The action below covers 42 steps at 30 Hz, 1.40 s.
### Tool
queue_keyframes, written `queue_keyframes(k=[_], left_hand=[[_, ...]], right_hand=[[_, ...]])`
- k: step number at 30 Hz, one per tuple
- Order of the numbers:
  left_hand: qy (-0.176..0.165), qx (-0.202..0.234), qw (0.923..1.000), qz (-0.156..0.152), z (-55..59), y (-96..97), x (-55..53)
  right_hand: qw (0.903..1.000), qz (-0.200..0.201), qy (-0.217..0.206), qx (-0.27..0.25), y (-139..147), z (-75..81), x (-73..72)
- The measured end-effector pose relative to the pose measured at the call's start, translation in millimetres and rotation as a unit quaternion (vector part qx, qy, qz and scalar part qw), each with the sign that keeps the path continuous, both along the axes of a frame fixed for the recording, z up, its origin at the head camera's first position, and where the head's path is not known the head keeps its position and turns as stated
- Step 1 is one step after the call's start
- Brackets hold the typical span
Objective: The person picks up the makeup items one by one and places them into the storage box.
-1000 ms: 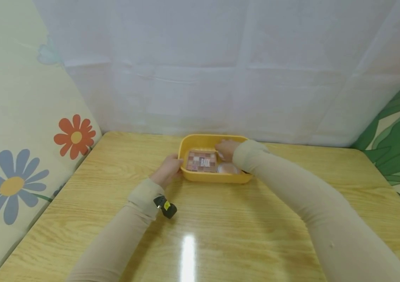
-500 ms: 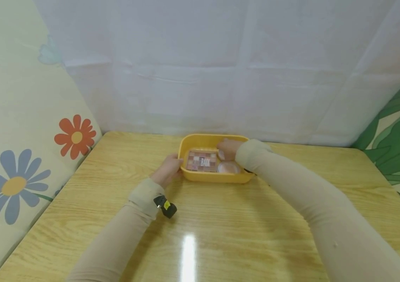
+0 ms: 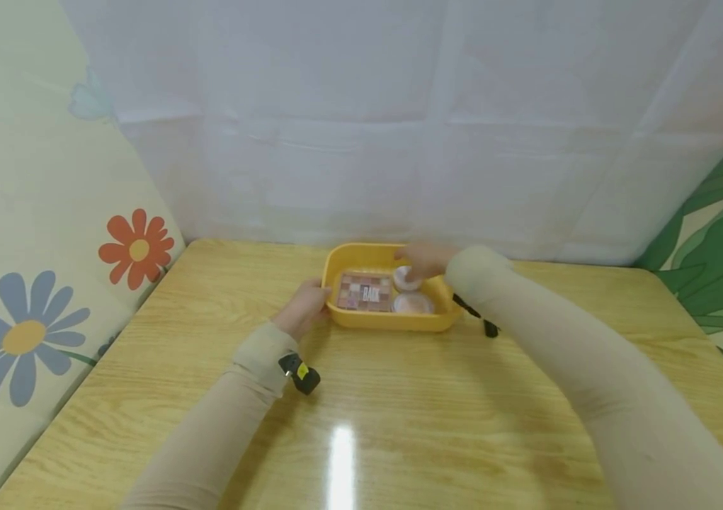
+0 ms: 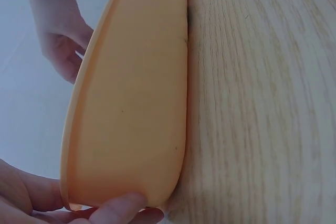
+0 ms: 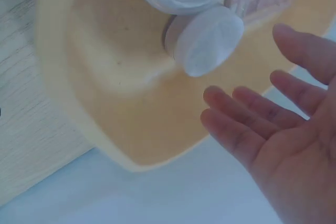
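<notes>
A yellow plastic basket [image 3: 393,322] stands on the table. My left hand [image 3: 300,306] grips its left end, thumb and fingers at the rim and outer wall in the left wrist view. Inside lies a flat checkered palette [image 3: 364,292] with "BACK" lettering. To its right are a round clear-lidded case [image 3: 413,303] and, behind that, a small white-lidded jar [image 3: 404,278]. In the right wrist view the jar [image 5: 212,40] leans tilted beside the round case. My right hand [image 5: 291,124] is over the basket's back right side, fingers spread and apart from the jar, holding nothing.
The wooden table [image 3: 399,411] ends behind the basket at a hanging white cloth [image 3: 336,142]. Flower-patterned panels [image 3: 23,340] flank the table. Each wrist carries a small black camera [image 3: 299,374].
My right hand has let go of the small jar and drawn back to the right, leaving the jar in the basket. My left hand stays at the basket's left end.
</notes>
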<state>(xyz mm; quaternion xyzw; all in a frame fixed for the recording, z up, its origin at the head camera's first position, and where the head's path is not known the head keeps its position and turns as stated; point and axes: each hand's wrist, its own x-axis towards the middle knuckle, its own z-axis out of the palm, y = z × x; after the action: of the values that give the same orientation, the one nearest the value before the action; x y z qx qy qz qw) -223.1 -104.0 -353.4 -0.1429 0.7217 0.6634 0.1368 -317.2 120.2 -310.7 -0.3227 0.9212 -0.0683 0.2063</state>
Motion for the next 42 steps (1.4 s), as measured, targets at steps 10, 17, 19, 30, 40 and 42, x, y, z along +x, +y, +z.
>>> queue_keyframes(k=[10, 17, 19, 30, 40, 42], left_hand=[[0.001, -0.004, 1.0, -0.002, 0.8, 1.0, 1.1], [-0.002, -0.013, 0.9999, 0.0, 1.0, 1.8, 1.5], [-0.002, -0.008, 1.0, 0.002, 0.8, 1.3, 1.6], [0.003, 0.008, 1.0, 0.004, -1.0, 0.9, 2.8], [0.005, 0.008, 0.9999, -0.006, -2.7, -1.8, 1.4], [0.006, 0.007, 0.9999, -0.006, -1.5, -2.3, 1.5]], right_hand=[[0.9976, -0.03, -0.01, -0.062, 22, 20.1, 12.3], [0.995, -0.038, 0.002, -0.092, 34, 30.5, 26.7], [0.9948, -0.041, 0.004, -0.094, 37, 32.5, 30.4], [0.9918, -0.047, 0.017, -0.117, 56, 35.2, 42.8], [0.983, -0.08, 0.033, -0.162, 76, 30.8, 51.7], [0.9793, -0.092, 0.033, -0.177, 78, 28.9, 54.6]])
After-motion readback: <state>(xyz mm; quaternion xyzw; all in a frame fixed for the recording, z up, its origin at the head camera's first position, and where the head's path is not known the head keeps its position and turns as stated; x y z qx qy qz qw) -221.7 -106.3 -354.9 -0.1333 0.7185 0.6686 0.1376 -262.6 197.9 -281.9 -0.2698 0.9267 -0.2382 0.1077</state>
